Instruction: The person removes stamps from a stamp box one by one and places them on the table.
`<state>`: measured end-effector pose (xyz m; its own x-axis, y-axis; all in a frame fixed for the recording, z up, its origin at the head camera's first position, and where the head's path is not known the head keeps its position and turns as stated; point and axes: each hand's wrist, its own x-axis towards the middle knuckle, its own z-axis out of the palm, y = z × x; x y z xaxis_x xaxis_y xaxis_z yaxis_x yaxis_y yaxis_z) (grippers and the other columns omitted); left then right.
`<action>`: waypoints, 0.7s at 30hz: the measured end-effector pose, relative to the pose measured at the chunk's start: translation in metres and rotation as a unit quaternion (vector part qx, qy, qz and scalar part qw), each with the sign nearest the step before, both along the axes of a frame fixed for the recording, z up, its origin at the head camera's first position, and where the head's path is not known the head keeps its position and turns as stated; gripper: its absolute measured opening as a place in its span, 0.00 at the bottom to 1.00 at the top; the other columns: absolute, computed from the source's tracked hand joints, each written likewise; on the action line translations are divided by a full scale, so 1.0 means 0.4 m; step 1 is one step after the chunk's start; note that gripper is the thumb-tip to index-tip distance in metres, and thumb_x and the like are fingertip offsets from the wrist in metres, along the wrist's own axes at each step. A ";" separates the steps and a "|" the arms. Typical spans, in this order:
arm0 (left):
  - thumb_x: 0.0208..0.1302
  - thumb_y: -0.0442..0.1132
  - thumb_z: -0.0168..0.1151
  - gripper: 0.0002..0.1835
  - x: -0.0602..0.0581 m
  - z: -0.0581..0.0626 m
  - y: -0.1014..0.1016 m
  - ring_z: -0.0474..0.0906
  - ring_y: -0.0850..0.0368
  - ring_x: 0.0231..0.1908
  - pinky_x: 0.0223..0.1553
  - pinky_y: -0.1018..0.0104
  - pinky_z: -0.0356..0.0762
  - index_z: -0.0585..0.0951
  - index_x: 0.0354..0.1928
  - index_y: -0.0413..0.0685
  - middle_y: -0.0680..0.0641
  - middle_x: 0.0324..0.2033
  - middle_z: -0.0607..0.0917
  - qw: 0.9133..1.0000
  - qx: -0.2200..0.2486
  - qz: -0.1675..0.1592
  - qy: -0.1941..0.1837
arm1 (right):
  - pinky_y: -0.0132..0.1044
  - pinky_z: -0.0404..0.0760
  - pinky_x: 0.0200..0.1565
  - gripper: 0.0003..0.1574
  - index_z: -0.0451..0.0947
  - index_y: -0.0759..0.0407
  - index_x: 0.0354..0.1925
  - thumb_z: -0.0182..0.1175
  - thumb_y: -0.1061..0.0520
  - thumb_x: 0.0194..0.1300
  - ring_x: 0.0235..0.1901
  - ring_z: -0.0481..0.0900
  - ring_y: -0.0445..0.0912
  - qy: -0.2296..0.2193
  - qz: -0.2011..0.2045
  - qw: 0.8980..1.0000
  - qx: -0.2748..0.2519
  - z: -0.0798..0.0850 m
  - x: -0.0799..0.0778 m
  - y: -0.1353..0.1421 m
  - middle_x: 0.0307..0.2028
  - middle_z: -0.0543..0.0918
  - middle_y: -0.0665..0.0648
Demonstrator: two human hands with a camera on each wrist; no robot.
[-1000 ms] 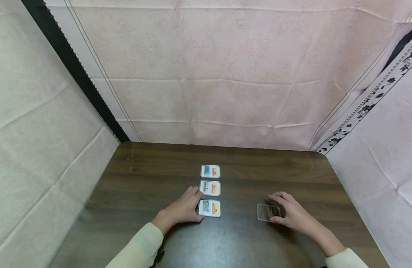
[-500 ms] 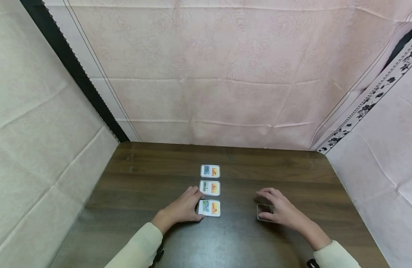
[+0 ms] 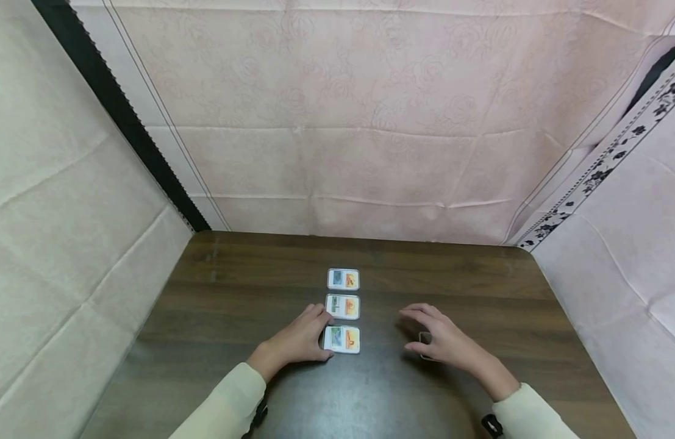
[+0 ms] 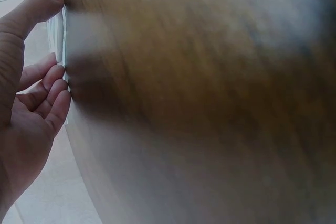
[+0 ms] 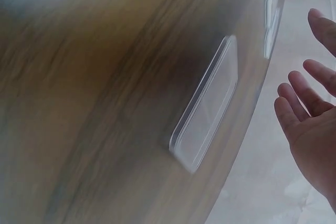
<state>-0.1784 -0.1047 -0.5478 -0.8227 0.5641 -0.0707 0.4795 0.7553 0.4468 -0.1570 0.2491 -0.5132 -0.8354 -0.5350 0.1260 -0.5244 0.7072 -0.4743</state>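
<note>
Three small picture cards in clear plastic cases form a column on the table: a far card point(image 3: 343, 279), a middle card point(image 3: 342, 306) and a near card point(image 3: 342, 339). My left hand point(image 3: 296, 342) grips the near card by its left end, thumb at the front edge and fingertips at the back. The left wrist view shows its thumb and curled fingers point(image 4: 60, 106) down at the tabletop. My right hand point(image 3: 444, 341) hovers with spread fingers, holding nothing. Below it lies an empty clear plastic case point(image 5: 206, 109), mostly hidden by the hand in the head view.
The brown wooden table point(image 3: 249, 268) has rounded far corners. Pale cloth point(image 3: 370, 122) hangs behind it, with more cloth at both sides. A black band point(image 3: 128, 122) runs down the left corner, and a floral border point(image 3: 606, 171) down the right.
My right hand has let go of the clear case and moved left over it, toward the cards. The case stays where it was. My left hand keeps its place on the near card.
</note>
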 end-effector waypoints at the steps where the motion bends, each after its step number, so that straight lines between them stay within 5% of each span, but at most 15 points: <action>1: 0.54 0.55 0.78 0.32 0.000 0.001 0.000 0.67 0.59 0.49 0.51 0.64 0.75 0.79 0.57 0.47 0.52 0.51 0.76 1.000 0.001 0.000 -0.001 | 0.56 0.78 0.59 0.41 0.75 0.57 0.68 0.77 0.51 0.60 0.64 0.76 0.54 -0.005 0.001 1.000 0.001 0.000 -0.001 -0.007 0.64 0.77 0.55; 21: 0.54 0.56 0.78 0.32 -0.001 0.002 -0.001 0.67 0.59 0.48 0.50 0.64 0.74 0.80 0.56 0.47 0.52 0.50 0.76 1.000 0.003 0.001 -0.006 | 0.51 0.80 0.59 0.36 0.75 0.54 0.68 0.72 0.50 0.65 0.60 0.79 0.46 -0.060 0.034 0.998 -0.004 -0.003 -0.023 -0.107 0.62 0.79 0.51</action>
<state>-0.1789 -0.1050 -0.5469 -0.8227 0.5631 -0.0776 0.4729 0.7537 0.4564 -0.1661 0.2064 -0.5144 -0.8068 -0.5900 0.0314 -0.5095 0.6679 -0.5425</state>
